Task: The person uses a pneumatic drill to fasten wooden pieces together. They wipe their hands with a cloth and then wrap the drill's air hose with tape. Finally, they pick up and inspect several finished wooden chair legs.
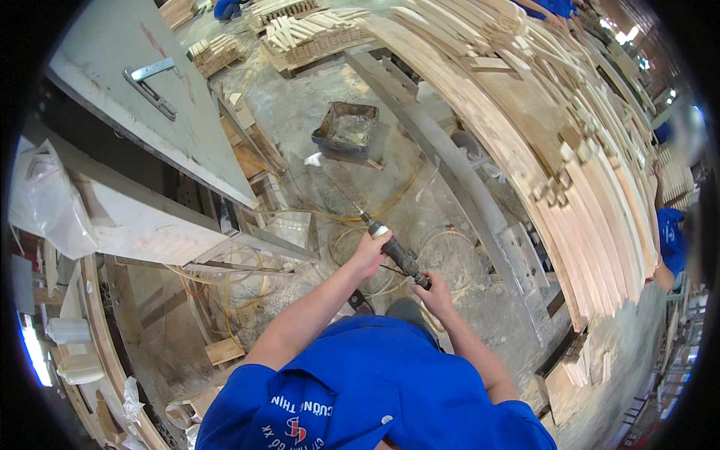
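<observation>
A dark, straight power screwdriver (403, 259) with a pale collar and a long thin bit lies across the space before my body, its bit tilted toward the far left. My left hand (369, 256) is wrapped round the front of its body, just behind the collar. At its back end, my right hand (435, 293) grips the dark tail, with fingers closed. Part of each hand's fingers is hidden behind the tool. Under it, a yellow air hose (431, 234) loops over the dusty concrete floor.
A grey metal cabinet (154, 90) with a handle stands at the left. Long wooden strips (592, 240) are stacked on a bench at the right, above a grey metal beam (465, 202). A dark square tub (337, 142) sits on the floor ahead. Another person's blue sleeve (670, 238) shows far right.
</observation>
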`<state>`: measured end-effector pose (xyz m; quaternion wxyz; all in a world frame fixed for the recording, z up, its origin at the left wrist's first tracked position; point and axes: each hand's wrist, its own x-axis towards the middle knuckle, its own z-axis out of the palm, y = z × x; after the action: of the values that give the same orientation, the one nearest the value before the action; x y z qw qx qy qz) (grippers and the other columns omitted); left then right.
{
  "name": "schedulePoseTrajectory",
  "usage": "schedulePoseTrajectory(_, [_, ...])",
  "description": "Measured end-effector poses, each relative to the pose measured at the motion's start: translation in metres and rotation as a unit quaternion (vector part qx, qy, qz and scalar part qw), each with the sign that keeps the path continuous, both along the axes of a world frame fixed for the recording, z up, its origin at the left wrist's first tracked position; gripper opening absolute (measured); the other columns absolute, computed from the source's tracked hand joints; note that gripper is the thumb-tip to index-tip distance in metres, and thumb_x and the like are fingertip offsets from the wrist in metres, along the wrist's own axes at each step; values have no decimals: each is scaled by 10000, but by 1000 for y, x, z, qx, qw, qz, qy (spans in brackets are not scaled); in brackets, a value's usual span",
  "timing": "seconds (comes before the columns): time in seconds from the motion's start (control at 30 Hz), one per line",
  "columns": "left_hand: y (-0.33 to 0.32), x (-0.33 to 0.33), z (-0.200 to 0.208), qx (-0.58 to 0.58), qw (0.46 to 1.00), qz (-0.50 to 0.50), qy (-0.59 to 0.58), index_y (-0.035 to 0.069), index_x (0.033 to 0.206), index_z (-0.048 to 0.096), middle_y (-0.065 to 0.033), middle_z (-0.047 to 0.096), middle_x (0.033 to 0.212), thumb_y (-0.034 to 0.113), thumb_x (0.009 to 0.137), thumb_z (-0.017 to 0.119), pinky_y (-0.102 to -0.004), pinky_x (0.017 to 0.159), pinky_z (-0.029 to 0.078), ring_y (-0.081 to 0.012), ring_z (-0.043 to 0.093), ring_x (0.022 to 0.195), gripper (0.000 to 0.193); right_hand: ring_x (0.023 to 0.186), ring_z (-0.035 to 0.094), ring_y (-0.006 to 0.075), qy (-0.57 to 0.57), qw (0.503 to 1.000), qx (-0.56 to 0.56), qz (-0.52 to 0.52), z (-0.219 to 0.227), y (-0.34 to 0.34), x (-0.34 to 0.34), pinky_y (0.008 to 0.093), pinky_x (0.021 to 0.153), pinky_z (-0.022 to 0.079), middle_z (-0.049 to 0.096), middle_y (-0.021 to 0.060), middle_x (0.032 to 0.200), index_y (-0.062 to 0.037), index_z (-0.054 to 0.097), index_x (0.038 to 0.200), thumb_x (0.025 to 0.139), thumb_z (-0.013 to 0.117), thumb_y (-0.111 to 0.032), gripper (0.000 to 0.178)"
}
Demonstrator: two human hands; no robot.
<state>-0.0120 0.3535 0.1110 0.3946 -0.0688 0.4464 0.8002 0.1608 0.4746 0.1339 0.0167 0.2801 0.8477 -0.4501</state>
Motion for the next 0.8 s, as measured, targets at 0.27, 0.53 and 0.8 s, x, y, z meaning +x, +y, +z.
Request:
schedulePoseTrajectory(0.27, [-55,-75,29,-144,972,-109,150,42,1142,514,-53,601,1015,210,893,565,-269,750,452,-122,567,858,305,722,613,242,-6,997,-73,-7,-30,42,-136,355,666,467,629,161,771,61,589,1004,726,661,-305,465])
schedulePoseTrajectory(0.53, [-194,-40,-48,-386,922,-13,36,20,961,589,-60,615,829,190,838,607,-246,606,459,-122,576,694,210,457,450,124,-97,981,-152,-71,-98,100,-309,295,392,331,519,39,630,7,546,968,768,644,-238,331])
schedulePoseTrajectory(0.8, [-192,-17,-32,-478,847,129,-195,14,967,579,-79,623,795,178,836,581,-261,488,469,-152,594,599,210,476,513,158,-176,978,-88,-75,-218,136,-478,324,417,385,556,68,669,2,571,930,773,644,-239,297])
